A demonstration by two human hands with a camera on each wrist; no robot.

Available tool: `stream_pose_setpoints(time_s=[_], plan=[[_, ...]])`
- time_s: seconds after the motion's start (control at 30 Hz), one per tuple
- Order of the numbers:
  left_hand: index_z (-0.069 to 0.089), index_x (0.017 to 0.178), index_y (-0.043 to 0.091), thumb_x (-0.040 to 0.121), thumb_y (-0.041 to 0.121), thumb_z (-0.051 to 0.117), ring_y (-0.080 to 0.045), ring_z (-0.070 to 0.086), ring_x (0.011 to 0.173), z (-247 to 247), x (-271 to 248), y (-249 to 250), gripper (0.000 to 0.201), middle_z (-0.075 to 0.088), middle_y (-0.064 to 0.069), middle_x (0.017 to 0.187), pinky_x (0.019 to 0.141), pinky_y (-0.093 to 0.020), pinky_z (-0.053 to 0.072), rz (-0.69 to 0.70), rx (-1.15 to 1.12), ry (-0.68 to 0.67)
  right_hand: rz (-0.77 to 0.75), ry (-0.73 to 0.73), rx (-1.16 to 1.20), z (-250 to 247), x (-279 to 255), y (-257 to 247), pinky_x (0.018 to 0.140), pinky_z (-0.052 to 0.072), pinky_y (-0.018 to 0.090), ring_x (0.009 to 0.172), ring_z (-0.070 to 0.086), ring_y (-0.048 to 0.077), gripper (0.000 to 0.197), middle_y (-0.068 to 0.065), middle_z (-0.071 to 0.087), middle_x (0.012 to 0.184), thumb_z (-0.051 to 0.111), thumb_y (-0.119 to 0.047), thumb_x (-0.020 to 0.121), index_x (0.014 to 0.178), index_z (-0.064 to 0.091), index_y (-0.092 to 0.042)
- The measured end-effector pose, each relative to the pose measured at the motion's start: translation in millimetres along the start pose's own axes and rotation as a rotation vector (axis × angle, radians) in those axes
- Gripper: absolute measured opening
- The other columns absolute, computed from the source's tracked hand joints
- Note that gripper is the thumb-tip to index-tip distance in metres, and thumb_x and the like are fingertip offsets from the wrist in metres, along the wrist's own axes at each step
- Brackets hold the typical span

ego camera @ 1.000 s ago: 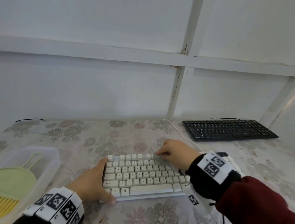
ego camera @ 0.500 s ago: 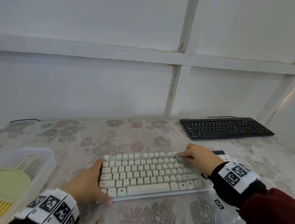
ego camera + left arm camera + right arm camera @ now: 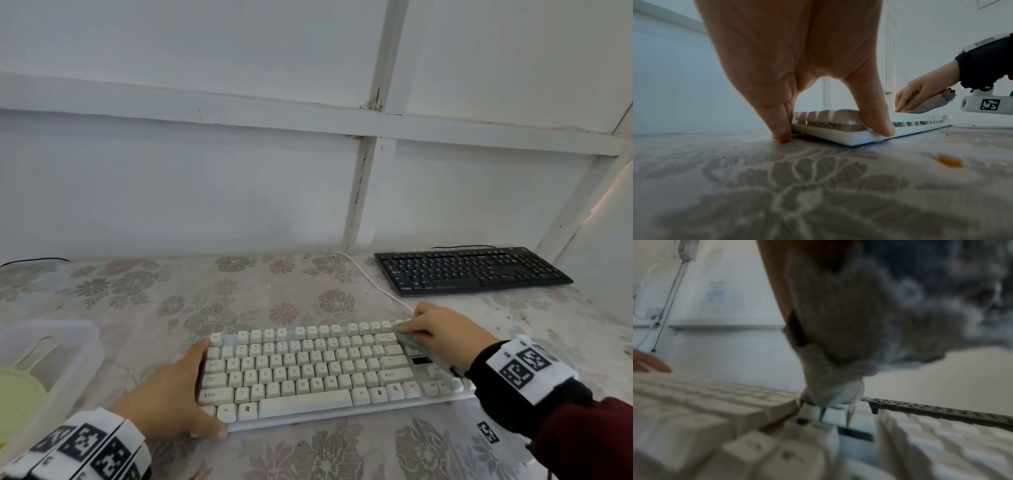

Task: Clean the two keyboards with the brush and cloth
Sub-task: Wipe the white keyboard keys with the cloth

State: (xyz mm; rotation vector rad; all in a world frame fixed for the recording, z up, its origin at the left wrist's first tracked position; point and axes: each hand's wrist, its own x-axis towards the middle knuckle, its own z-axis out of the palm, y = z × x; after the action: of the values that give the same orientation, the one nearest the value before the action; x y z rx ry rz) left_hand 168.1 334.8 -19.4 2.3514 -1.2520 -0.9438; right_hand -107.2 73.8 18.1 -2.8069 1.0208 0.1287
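Observation:
A white keyboard (image 3: 308, 370) lies on the flowered tablecloth in front of me. My left hand (image 3: 191, 387) braces its left end, the thumb (image 3: 879, 126) on the front rim and straight fingers (image 3: 782, 133) down beside the left edge. My right hand (image 3: 428, 329) grips a crumpled grey cloth (image 3: 407, 339) and presses it on the upper right corner of the main key block. The cloth (image 3: 931, 104) bulges out behind the palm. A black keyboard (image 3: 469, 270) sits at the back right, untouched. A green brush (image 3: 20, 387) lies in a tub at the left.
The clear plastic tub (image 3: 68, 342) stands at the left table edge. A white cable (image 3: 370, 277) runs from the white keyboard toward the wall. White panelled walls close the back and right. An orange crumb (image 3: 947, 162) lies on the cloth near the keyboard's front.
My right hand has swept the cloth rightward along the top rows, from the middle to the right end of the key block. The left hand has stayed in place.

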Motion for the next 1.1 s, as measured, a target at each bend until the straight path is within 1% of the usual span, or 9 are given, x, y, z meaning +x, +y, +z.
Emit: stream_pose_setpoints(time_s=[0.13, 0.4, 0.5, 0.6, 0.67, 0.7, 0.77, 0.83, 1.1], plan=[[0.001, 0.147, 0.028, 0.046, 0.049, 0.086, -0.004, 0.05, 0.111, 0.1, 1.1, -2.5, 0.134, 0.048, 0.017, 0.126, 0.098, -0.02, 0.041, -0.003, -0.012, -0.009, 0.036, -0.011, -0.009, -2.2, -2.2, 7.8, 0.063, 0.033, 0.013, 0.089, 0.052, 0.014, 0.029, -0.003, 0.051, 0.098, 0.045, -0.025, 0.098, 0.119, 0.064, -0.031], [0.0, 0.148, 0.029, 0.048, 0.047, 0.087, -0.006, 0.05, 0.113, 0.4, 2.0, -4.1, 0.133, 0.047, 0.015, 0.131, 0.1, -0.022, 0.04, -0.007, -0.013, -0.013, 0.044, -0.029, -0.001, -7.8, 1.7, 17.9, 0.073, 0.037, 0.014, 0.094, 0.054, 0.015, 0.028, -0.001, 0.056, 0.101, 0.049, -0.026, 0.096, 0.118, 0.066, -0.026], [0.0, 0.148, 0.029, 0.047, 0.049, 0.086, -0.005, 0.05, 0.113, 0.4, 3.0, -5.4, 0.134, 0.048, 0.016, 0.13, 0.1, -0.022, 0.041, 0.001, -0.009, -0.01, 0.084, -0.047, -0.054, -12.3, -0.2, 29.2, 0.066, 0.035, 0.01, 0.09, 0.052, 0.012, 0.027, -0.002, 0.054, 0.097, 0.05, -0.031, 0.095, 0.116, 0.068, -0.024], [0.0, 0.148, 0.029, 0.046, 0.05, 0.085, -0.005, 0.051, 0.112, 0.6, 3.1, -6.0, 0.134, 0.048, 0.017, 0.128, 0.099, -0.021, 0.042, 0.007, -0.003, -0.012, 0.116, -0.086, -0.152, -17.7, 1.7, 33.4, 0.07, 0.035, 0.016, 0.089, 0.051, 0.013, 0.027, -0.004, 0.049, 0.095, 0.049, -0.031, 0.096, 0.112, 0.069, -0.023], [0.0, 0.147, 0.029, 0.048, 0.048, 0.086, -0.004, 0.051, 0.11, 0.7, 3.2, -5.9, 0.132, 0.049, 0.018, 0.123, 0.097, -0.019, 0.042, 0.01, -0.001, -0.01, 0.115, -0.037, -0.194, -19.9, 4.3, 30.8, 0.073, 0.04, 0.019, 0.091, 0.054, 0.015, 0.025, -0.005, 0.046, 0.094, 0.049, -0.021, 0.095, 0.107, 0.071, -0.02], [0.0, 0.147, 0.029, 0.049, 0.048, 0.086, -0.003, 0.051, 0.11, 0.6, 3.4, -5.5, 0.132, 0.048, 0.019, 0.122, 0.097, -0.019, 0.042, 0.013, -0.001, -0.009, 0.09, -0.004, -0.178, -19.6, 5.2, 27.5, 0.072, 0.04, 0.018, 0.091, 0.054, 0.015, 0.025, -0.006, 0.046, 0.093, 0.049, -0.018, 0.094, 0.106, 0.071, -0.02], [0.0, 0.147, 0.028, 0.048, 0.049, 0.086, -0.003, 0.051, 0.11, 0.3, 3.1, -4.7, 0.132, 0.048, 0.019, 0.124, 0.098, -0.019, 0.042, 0.013, 0.005, -0.011, 0.015, 0.033, -0.077, -15.8, 5.2, 16.4, 0.066, 0.035, 0.012, 0.089, 0.052, 0.011, 0.024, -0.012, 0.046, 0.09, 0.051, -0.024, 0.095, 0.109, 0.07, -0.025], [-0.001, 0.147, 0.027, 0.048, 0.05, 0.085, -0.004, 0.052, 0.11, 0.3, 3.3, -5.0, 0.134, 0.048, 0.018, 0.127, 0.098, -0.02, 0.043, 0.006, 0.005, -0.013, -0.05, 0.022, 0.011, -8.0, 4.6, 6.9, 0.068, 0.032, 0.01, 0.088, 0.049, 0.008, 0.026, -0.015, 0.047, 0.089, 0.051, -0.029, 0.095, 0.116, 0.067, -0.029], [0.002, 0.148, 0.03, 0.041, 0.053, 0.083, -0.004, 0.053, 0.111, 0.6, 2.7, -6.0, 0.136, 0.051, 0.017, 0.128, 0.1, -0.023, 0.044, 0.018, -0.017, -0.01, 0.0, -0.018, 0.033, -3.3, 0.8, 18.5, 0.074, 0.034, 0.011, 0.091, 0.054, 0.011, 0.028, -0.007, 0.052, 0.094, 0.052, -0.026, 0.094, 0.119, 0.065, -0.027]])
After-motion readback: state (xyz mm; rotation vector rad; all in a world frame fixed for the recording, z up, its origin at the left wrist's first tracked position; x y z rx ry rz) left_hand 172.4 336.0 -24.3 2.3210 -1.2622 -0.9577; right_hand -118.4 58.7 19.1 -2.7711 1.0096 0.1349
